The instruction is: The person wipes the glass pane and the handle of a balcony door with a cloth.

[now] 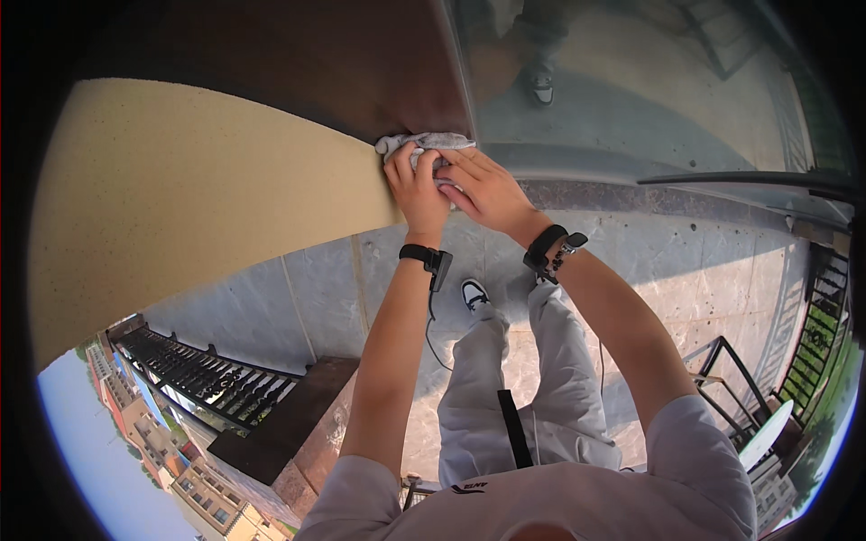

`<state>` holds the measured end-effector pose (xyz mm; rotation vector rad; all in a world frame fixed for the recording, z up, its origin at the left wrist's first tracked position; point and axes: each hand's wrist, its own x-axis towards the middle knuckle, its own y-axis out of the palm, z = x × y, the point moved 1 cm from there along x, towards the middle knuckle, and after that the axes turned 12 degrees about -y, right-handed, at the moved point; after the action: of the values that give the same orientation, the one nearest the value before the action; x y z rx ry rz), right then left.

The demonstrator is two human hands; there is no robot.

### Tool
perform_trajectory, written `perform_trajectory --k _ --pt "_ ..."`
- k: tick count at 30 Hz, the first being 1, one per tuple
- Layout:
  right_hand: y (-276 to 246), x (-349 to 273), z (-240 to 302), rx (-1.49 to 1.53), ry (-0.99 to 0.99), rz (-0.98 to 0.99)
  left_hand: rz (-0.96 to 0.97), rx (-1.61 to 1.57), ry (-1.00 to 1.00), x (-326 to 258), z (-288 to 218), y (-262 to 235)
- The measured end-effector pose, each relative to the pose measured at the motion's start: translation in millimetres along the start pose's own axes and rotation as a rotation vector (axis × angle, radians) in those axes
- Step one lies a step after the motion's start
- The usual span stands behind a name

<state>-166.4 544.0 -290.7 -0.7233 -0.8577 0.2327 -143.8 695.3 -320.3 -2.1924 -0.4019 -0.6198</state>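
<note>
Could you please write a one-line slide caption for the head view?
Both hands, left hand and right hand, press a grey cloth where a cream wall meets a glass pane.

No packages, labels, signs or screens can be made out anywhere on this balcony. The nearest to one is the small black wrist-worn device (439,262) strapped to the left forearm, whose face is turned away and too small to tell whether it carries a display. A similar black band with a small dark block (552,249) sits on the right wrist, and it shows no readable face either.
</note>
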Motion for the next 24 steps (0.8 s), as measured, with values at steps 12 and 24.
perform_trajectory --k 12,24 --pt "21.1 -31.8 -12.7 -0.026 0.006 -0.200 -0.054 -0.094 0.089 -25.0 1.0 31.4" --pt "50.2 -90.6 -32.8 0.045 0.061 -0.033 0.203 0.026 -0.074 -77.0 23.1 57.9"
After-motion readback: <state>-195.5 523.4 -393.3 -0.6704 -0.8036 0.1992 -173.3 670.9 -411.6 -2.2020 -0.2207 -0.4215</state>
